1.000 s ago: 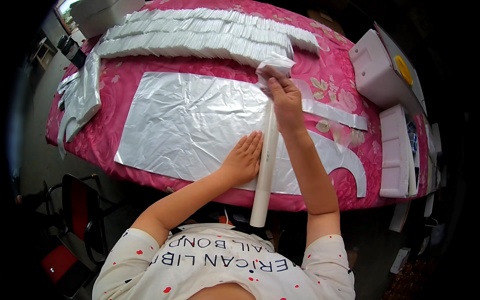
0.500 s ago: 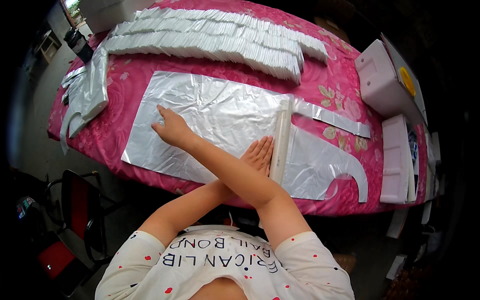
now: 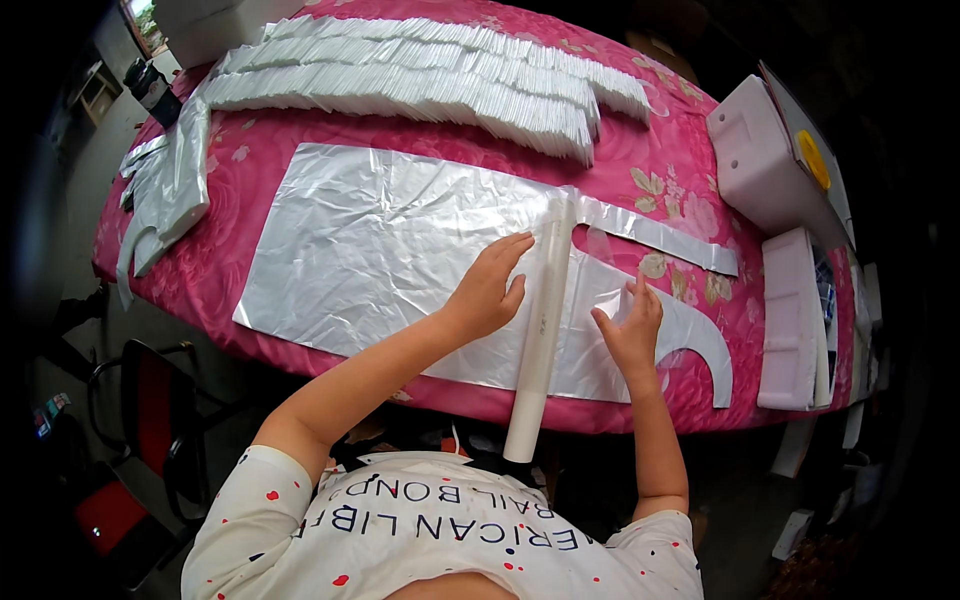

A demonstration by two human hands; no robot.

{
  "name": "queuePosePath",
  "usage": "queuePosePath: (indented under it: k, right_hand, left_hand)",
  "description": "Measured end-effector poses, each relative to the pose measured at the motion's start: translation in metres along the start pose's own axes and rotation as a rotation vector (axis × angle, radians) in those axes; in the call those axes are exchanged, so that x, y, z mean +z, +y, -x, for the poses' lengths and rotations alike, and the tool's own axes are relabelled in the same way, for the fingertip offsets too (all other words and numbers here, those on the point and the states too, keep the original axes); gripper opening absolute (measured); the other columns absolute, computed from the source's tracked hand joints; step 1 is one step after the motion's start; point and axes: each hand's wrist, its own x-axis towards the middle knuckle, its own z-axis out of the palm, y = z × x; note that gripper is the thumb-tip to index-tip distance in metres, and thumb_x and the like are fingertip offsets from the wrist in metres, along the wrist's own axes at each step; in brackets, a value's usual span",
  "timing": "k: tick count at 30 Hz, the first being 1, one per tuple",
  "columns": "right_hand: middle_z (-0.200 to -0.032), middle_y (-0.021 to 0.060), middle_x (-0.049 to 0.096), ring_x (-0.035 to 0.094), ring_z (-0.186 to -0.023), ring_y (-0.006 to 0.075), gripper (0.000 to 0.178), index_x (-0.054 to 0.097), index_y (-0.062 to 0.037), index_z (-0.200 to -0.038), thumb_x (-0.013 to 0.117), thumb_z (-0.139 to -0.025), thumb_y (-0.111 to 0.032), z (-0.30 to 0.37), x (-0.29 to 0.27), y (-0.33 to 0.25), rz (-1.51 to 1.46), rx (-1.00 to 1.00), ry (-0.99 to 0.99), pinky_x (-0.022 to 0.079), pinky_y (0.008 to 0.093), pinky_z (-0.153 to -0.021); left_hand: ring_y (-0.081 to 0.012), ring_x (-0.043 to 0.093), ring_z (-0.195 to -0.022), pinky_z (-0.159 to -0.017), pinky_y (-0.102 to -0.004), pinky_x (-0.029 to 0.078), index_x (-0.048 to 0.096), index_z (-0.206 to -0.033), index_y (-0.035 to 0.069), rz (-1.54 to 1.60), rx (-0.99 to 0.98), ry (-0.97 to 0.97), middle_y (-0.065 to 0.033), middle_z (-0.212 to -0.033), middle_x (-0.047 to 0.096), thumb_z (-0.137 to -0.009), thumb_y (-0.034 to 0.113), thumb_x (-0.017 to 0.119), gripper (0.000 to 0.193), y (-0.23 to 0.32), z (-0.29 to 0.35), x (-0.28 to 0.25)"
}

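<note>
white tube [image 3: 541, 330] lies across our silver plastic sheet [image 3: 380, 260], between our hands | left hand [image 3: 490, 290] flat, open, just left of it | right hand [image 3: 632, 328] open, fingers on sheet | pink tabletop [image 3: 690, 200]

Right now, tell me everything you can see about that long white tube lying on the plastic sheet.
The white tube is a long, slim, smooth roll, plastic or card by its look. It lies across the silvery plastic sheet, its near end overhanging the table's front edge. The left hand rests flat against its left side; the right hand presses the sheet to its right, apart from it.
</note>
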Motion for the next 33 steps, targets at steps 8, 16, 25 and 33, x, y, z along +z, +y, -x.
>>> queuePosePath:
  k: [8,16,25,33]
  right_hand:
    - [-0.087,0.0086,0.064,0.063,-0.077,0.0242,0.031,0.063,-0.0093,-0.102,0.067,-0.072,-0.009,-0.027,-0.005,0.038,-0.034,-0.178,-0.081,0.049,0.0352,-0.068]
    - [-0.105,0.0176,0.060,0.057,-0.096,0.0351,0.057,0.052,-0.0042,-0.121,0.070,-0.069,-0.016,-0.111,-0.111,0.181,0.148,0.302,0.076,0.044,0.0402,-0.086]
    - [-0.134,0.0155,0.041,0.033,-0.128,0.0335,0.060,0.045,-0.0041,-0.127,0.067,-0.076,-0.026,0.003,-0.026,-0.037,-0.154,-0.560,-0.326,0.029,0.0413,-0.105]
    - [-0.144,0.0108,0.029,0.022,-0.135,0.0324,0.064,0.039,-0.0103,-0.135,0.047,-0.085,-0.050,0.004,0.014,-0.064,-0.085,-0.762,-0.461,0.018,0.0438,-0.109]
  left_hand:
    - [-0.0252,0.043,-0.121,-0.101,-0.0335,0.034,0.042,-0.127,-0.002,0.484,-0.428,0.089,-0.0148,-0.129,0.046,-0.094,0.025,0.040,0.042,-0.019,-0.062,0.021]
    - [-0.0240,0.040,-0.123,-0.101,-0.0341,0.035,0.029,-0.133,-0.005,1.024,-0.849,0.085,-0.0169,-0.132,0.040,-0.094,0.046,0.033,0.065,-0.026,-0.076,0.033]
    - [-0.0245,0.044,-0.120,-0.100,-0.0342,0.037,0.032,-0.130,-0.007,0.973,-0.877,0.129,-0.0184,-0.131,0.041,-0.095,0.044,0.033,0.062,-0.038,-0.079,0.026]
    - [-0.0228,0.053,-0.110,-0.093,-0.0332,0.042,0.044,-0.122,-0.004,0.696,-0.584,0.228,-0.0158,-0.119,0.053,-0.096,0.032,0.037,0.045,-0.023,-0.043,-0.048]
